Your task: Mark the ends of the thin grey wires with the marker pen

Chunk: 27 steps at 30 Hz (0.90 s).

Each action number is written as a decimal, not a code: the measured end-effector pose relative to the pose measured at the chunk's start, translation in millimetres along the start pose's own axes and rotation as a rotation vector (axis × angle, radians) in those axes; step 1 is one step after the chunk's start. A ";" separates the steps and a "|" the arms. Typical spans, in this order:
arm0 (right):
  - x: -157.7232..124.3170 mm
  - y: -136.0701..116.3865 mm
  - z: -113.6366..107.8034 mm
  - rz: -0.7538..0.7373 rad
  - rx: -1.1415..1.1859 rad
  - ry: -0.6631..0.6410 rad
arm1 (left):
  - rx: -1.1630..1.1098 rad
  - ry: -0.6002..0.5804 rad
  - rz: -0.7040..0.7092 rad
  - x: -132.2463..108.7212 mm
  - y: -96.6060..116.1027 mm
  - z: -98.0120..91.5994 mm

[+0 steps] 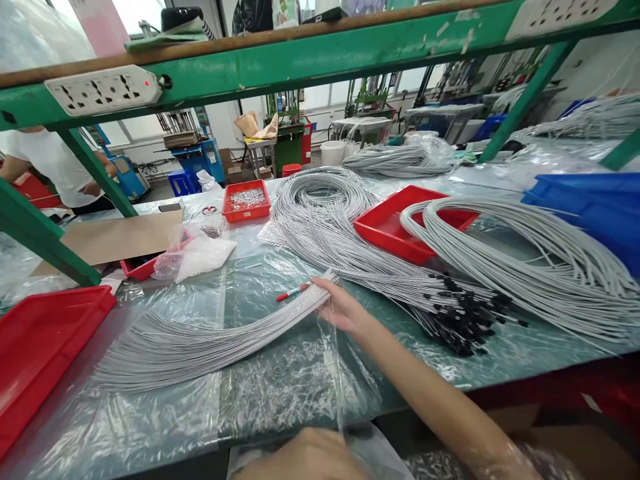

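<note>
My right hand (343, 307) is closed around one end of a bundle of thin grey cables (200, 347). From there the bundle fans out to the left across the plastic-covered table. My left hand (307, 457) is at the bottom edge, smeared by motion, with its fingers not readable. A strip of clear plastic (334, 373) hangs between the two hands; whether either holds it I cannot tell. Just left of my right hand lies a red marker pen (290, 293). Beyond it spreads a larger pile of grey cables (320, 233) with black connector ends (460, 313).
Red trays stand at the left (45, 353), the back (247, 212) with small metal parts, and behind the cables (385, 230). Coiled cables (525, 260) and a blue bin (590, 207) lie right. A green shelf beam (320, 50) crosses overhead. A person (60, 167) stands far left.
</note>
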State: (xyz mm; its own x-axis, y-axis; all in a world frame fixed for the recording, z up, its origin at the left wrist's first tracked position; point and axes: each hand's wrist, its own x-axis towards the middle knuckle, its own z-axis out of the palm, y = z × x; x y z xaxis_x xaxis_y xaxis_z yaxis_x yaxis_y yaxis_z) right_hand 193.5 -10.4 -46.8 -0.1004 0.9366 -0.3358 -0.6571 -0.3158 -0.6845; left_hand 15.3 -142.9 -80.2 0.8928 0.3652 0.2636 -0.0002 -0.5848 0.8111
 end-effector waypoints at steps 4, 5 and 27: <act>-8.3 -16.7 -2.1 0.048 -0.169 -0.088 | 0.270 -0.180 0.008 16.4 -27.6 32.1; -12.5 -19.3 -2.7 0.053 -0.208 -0.115 | 0.271 -0.086 0.025 18.8 -24.4 23.0; -80.4 -123.5 11.8 -0.365 -1.611 -0.690 | 0.730 -0.071 -0.576 12.0 -26.7 -75.5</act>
State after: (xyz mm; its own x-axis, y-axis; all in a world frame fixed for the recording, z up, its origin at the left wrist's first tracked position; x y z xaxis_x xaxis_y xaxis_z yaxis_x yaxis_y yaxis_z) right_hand 273.9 -44.9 72.3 -0.6720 0.7402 -0.0230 0.5465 0.4748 -0.6899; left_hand -8.0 -68.2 -59.3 0.6924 0.7098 -0.1294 0.7132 -0.6462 0.2716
